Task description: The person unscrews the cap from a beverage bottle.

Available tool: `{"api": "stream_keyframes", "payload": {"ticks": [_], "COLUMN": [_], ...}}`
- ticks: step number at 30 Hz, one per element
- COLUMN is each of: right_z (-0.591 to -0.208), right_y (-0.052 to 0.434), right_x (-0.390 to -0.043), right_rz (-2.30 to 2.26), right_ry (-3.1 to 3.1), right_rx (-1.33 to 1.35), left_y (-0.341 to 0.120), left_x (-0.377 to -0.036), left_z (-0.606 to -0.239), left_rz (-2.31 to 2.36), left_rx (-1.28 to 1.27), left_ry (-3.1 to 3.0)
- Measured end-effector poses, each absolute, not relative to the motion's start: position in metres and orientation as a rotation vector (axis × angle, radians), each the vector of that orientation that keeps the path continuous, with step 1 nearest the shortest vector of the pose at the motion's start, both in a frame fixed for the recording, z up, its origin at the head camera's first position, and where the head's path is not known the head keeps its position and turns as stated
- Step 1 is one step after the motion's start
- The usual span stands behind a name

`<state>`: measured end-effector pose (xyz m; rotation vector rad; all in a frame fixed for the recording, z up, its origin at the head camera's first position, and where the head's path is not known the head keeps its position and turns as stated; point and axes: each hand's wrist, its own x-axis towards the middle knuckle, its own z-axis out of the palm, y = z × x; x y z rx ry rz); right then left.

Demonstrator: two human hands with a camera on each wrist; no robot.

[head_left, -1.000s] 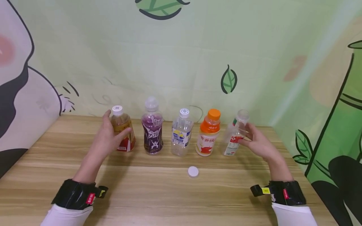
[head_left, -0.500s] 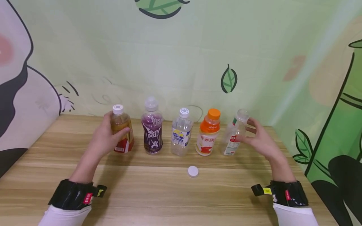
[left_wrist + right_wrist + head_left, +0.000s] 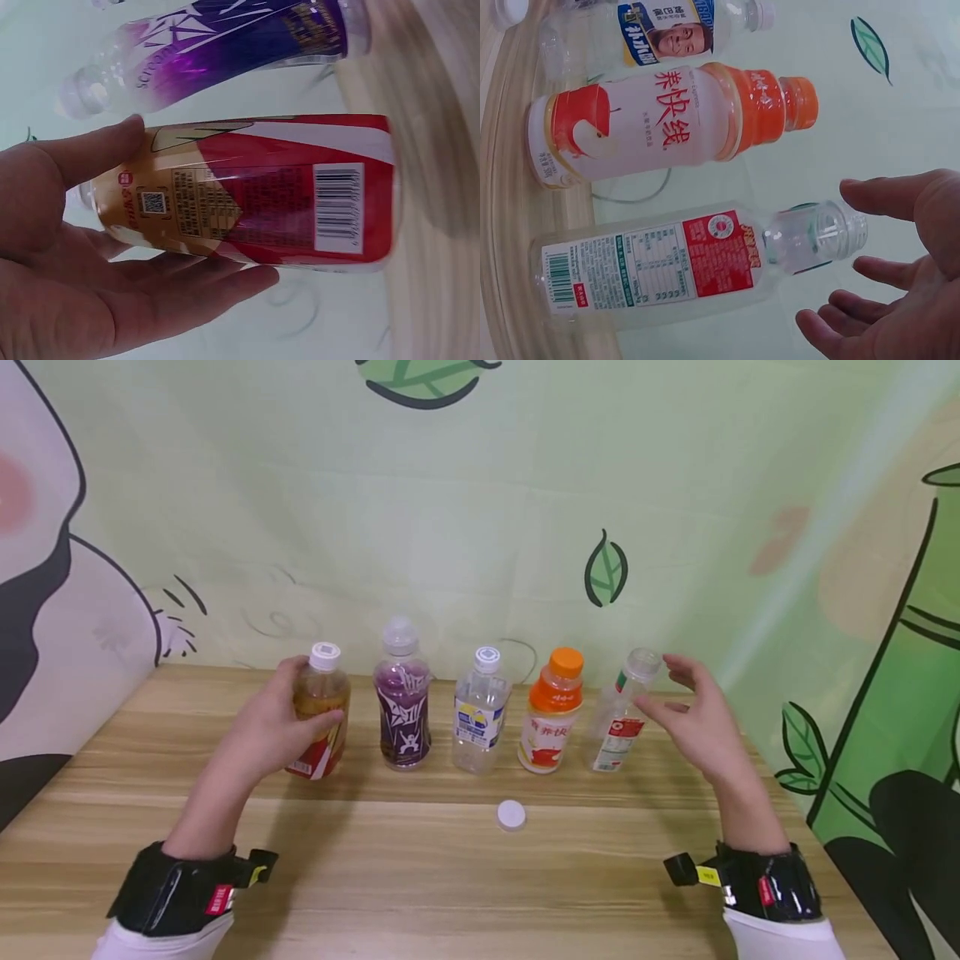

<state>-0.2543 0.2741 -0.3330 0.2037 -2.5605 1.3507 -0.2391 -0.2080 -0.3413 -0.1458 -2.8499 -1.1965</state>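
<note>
Over at the left end of the row, the person's left hand (image 3: 266, 727) has a red-and-gold drink bottle (image 3: 255, 195) between the thumb on one side and the other fingers round the far side, a loose wrap that probably steadies it high on the body. It leans a little; I can't tell from here whether its base touches the wooden table (image 3: 420, 868). At the opposite end, the right hand (image 3: 697, 718) holds nothing: thumb and fingers are spread wide beside the neck of an uncapped clear bottle (image 3: 652, 262), which stands on the wood. Whether a fingertip brushes it I can't say, though the gap looks roomy enough to admit the neck.

Between those two stand the purple Scream bottle (image 3: 403, 714), a clear bottle with a blue-and-yellow label (image 3: 481, 718) and the orange-capped Nutri-Express bottle (image 3: 551, 718), spaced, I'd judge, so each can be gripped without knocking its neighbour. In front of them a flat white cap (image 3: 512, 815) lies alone, perhaps belonging to the bare neck.

As for contents, the blue-and-yellow one and the uncapped one look empty right through. Printed wrapping hides the inside of the Nutri-Express, and I can't tell if the Scream or the red-and-gold holds any drink
</note>
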Motion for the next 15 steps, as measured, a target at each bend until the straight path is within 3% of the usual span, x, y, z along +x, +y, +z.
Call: {"api": "stream_keyframes", "payload": {"ticks": [15], "right_z": [-0.321], "right_y": [0.252], "right_x": [-0.238], "right_rz": [1.277], "right_ry": [-2.398], "right_rx": [0.184], "left_y": [-0.204], "left_x": [-0.220], "left_z": [-0.327], "left_rz": [-0.938], "left_rx": [-0.301], "left_ry": [-2.986]}}
